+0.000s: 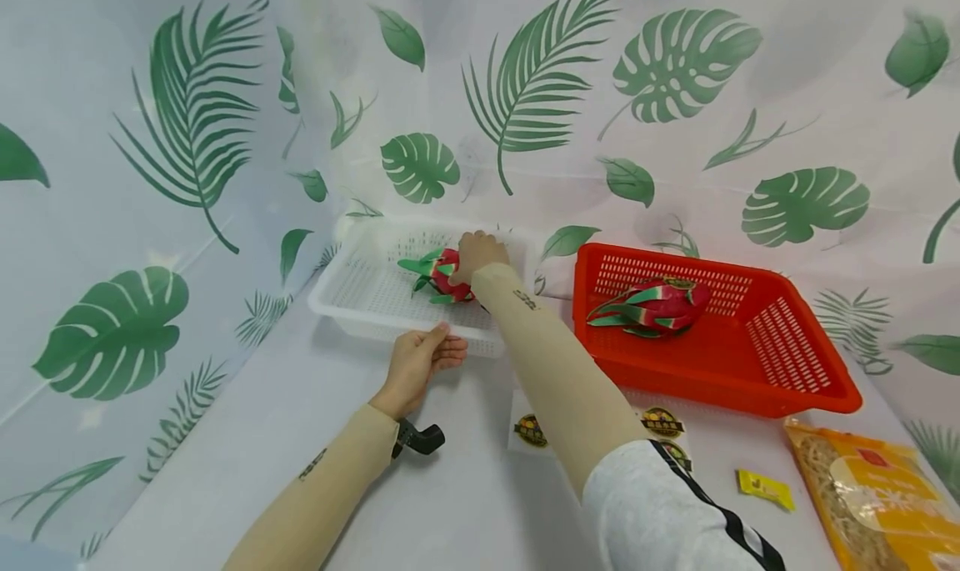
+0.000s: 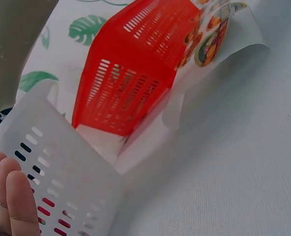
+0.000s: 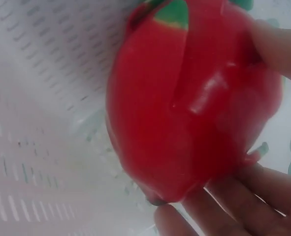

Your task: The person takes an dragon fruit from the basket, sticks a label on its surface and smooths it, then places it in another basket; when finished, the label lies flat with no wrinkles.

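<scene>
A red dragon fruit with green leafy tips [image 1: 442, 276] is in the white plastic basket [image 1: 352, 313] at the back. My right hand [image 1: 480, 254] grips it, with the thumb on one side and the fingers round the other in the right wrist view. Whether the fruit touches the basket floor I cannot tell. At the basket's front wall is my left hand [image 1: 420, 361], its thumb near the rim. Its fingers [image 2: 21, 201] lie nearly straight along the outside of the slotted wall in the left wrist view.
A red basket [image 1: 720, 379] stands to the right, holding another dragon fruit [image 1: 663, 306]. In front of it lies a sheet with round stickers [image 1: 531, 431], partly behind my right arm. A small yellow packet [image 1: 765, 489] and an orange-and-clear food bag [image 1: 877, 504] lie front right.
</scene>
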`<state>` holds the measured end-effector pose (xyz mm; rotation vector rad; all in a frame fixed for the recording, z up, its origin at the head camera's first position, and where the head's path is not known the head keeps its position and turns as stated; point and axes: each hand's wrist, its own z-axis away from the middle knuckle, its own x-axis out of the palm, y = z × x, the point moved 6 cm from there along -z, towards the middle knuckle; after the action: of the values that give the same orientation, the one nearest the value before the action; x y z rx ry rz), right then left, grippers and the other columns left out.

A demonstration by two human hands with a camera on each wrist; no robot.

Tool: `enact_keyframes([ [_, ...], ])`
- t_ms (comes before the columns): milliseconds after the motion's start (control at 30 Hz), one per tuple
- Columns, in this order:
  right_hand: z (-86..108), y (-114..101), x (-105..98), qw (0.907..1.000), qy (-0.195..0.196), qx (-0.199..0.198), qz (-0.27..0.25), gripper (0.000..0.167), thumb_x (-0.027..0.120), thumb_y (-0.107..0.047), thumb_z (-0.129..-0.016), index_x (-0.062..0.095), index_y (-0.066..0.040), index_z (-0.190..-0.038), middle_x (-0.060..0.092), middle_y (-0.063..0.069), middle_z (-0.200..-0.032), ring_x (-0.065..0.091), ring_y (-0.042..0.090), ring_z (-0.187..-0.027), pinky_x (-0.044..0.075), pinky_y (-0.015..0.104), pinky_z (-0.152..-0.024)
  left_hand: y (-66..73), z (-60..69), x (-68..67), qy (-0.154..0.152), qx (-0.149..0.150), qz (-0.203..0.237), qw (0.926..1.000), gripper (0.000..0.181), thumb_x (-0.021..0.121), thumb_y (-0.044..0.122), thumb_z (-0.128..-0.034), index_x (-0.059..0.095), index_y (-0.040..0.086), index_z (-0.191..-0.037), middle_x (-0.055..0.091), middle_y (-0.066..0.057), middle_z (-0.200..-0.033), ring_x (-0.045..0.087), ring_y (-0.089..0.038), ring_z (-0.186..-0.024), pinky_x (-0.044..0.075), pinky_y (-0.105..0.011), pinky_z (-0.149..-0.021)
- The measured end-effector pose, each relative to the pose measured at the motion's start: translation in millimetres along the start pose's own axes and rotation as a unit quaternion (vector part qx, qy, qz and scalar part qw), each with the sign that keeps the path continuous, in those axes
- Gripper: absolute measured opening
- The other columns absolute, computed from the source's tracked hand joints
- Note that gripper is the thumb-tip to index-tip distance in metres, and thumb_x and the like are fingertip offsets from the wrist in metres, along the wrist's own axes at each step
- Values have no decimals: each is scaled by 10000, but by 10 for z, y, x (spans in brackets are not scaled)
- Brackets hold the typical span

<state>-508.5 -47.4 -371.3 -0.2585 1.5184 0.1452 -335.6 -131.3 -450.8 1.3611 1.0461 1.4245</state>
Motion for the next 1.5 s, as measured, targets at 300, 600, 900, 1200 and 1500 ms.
enact_keyframes([
  [300, 99, 34, -45, 9995, 288, -75, -59, 618, 886, -524, -772, 685, -134, -1208, 712, 61, -1207, 712, 262, -1068, 611, 431, -919, 1, -22, 29, -91, 30, 34, 9999, 421, 537, 190, -1089, 664, -208, -1137, 800, -65, -881, 750, -96, -748, 628, -240, -742],
  [600, 279, 38, -149, 9982, 502, -182, -260, 608, 896, -546, -750, 699, -136, -1154, 730, 43, -1167, 711, 249, -1050, 605, 413, -907, 22, -1, 18, -30, 22, -38, 10000, 389, 526, 174, -1093, 681, -181, -1130, 804, -106, -932, 761, -111, -782, 632, -253, -764],
  [900, 649, 81, -458, 9943, 912, -449, -326, 685, 876, -550, -765, 642, -76, -1200, 690, 96, -1169, 690, 265, -1043, 606, 416, -903, 6, 19, 27, -52, 5, -23, 10000, 408, 550, 194, -1086, 676, -188, -1154, 803, -85, -919, 766, -112, -790, 632, -247, -772],
  [1200, 1092, 210, -741, 9890, 1219, -715, -434, 632, 849, -515, -797, 620, -83, -1198, 675, 81, -1134, 648, 227, -985, 609, 397, -853, 22, 13, 13, -67, 7, -3, 10000, 415, 552, 194, -1083, 655, -195, -1184, 798, -55, -889, 771, -121, -797, 634, -249, -781],
  [1500, 1610, 436, -936, 9858, 1341, -980, -240, 756, 853, -551, -781, 607, -78, -1317, 674, 86, -1243, 669, 254, -1049, 608, 410, -888, 11, 0, 24, -79, -70, 37, 9999, 435, 544, 189, -1085, 617, -221, -1208, 789, -30, -849, 765, -106, -768, 634, -255, -785],
])
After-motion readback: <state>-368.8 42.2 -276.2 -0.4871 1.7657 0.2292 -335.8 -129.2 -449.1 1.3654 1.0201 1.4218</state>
